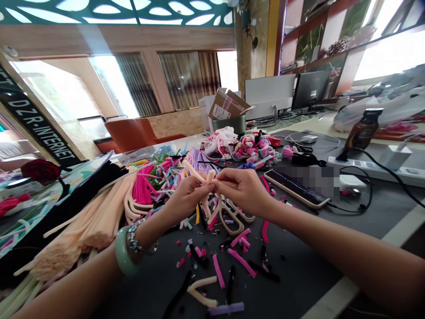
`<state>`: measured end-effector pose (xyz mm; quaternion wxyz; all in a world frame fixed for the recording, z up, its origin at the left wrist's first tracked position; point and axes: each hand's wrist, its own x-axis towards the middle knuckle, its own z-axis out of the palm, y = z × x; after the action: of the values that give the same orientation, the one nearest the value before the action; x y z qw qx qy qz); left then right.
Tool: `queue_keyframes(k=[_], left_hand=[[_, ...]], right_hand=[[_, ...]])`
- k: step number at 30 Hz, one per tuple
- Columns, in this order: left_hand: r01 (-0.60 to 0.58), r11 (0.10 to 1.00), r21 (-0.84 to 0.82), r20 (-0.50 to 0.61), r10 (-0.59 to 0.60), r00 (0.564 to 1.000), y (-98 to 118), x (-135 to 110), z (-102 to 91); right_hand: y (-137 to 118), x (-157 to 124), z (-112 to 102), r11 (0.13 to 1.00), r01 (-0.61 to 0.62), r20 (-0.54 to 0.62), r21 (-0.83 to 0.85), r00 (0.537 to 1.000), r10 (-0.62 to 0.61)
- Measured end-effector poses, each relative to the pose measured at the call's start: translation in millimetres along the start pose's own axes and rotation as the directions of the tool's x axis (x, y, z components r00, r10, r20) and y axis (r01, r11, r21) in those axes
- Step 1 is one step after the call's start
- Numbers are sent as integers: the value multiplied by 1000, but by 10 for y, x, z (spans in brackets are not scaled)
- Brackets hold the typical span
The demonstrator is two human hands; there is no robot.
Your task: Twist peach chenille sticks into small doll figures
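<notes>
My left hand point(187, 197) and my right hand point(244, 188) meet over the table, and their fingertips pinch a bent peach pipe cleaner point(210, 188) between them. Just below my right hand lie scissors with beige handles point(234, 219). To the left of my left hand are a long bundle of peach pipe cleaners point(93, 221), pink pipe cleaners point(142, 186) and black ones point(83, 197). Cut pink and black pieces point(232, 257) are strewn on the dark tabletop point(299, 261). A pale green bangle point(122, 250) circles my left wrist.
A heap of pink pipe-cleaner figures point(255, 148) sits beyond my hands. To the right are a phone point(295, 188), a power strip point(365, 170), a brown bottle point(363, 128) and a white plastic bag point(375, 110). Monitors point(310, 88) and a cardboard box point(229, 106) stand behind.
</notes>
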<state>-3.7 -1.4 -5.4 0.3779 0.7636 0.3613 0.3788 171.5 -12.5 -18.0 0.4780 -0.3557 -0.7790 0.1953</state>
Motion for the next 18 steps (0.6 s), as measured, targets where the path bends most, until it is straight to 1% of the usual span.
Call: queue_keyframes(k=[3, 6, 9, 12, 16, 18], left_hand=[[-59, 998, 29, -8, 60, 998, -4, -2, 11], [-94, 995, 16, -96, 96, 991, -1, 0, 26], [-116, 993, 6, -155, 115, 981, -2, 0, 34], [-113, 994, 6, -155, 113, 981, -6, -6, 40], [-114, 993, -34, -164, 107, 981, -14, -15, 55], [-122, 990, -67, -154, 110, 982, -22, -15, 57]], right_hand=[[17, 17, 3, 986, -53, 44, 159, 998, 47], [27, 35, 15, 960, -92, 82, 263, 994, 73], [51, 37, 50, 965, -108, 121, 240, 989, 81], [94, 27, 97, 977, -117, 158, 179, 983, 89], [128, 20, 116, 972, -121, 185, 203, 979, 83], [117, 27, 93, 976, -122, 186, 180, 979, 88]])
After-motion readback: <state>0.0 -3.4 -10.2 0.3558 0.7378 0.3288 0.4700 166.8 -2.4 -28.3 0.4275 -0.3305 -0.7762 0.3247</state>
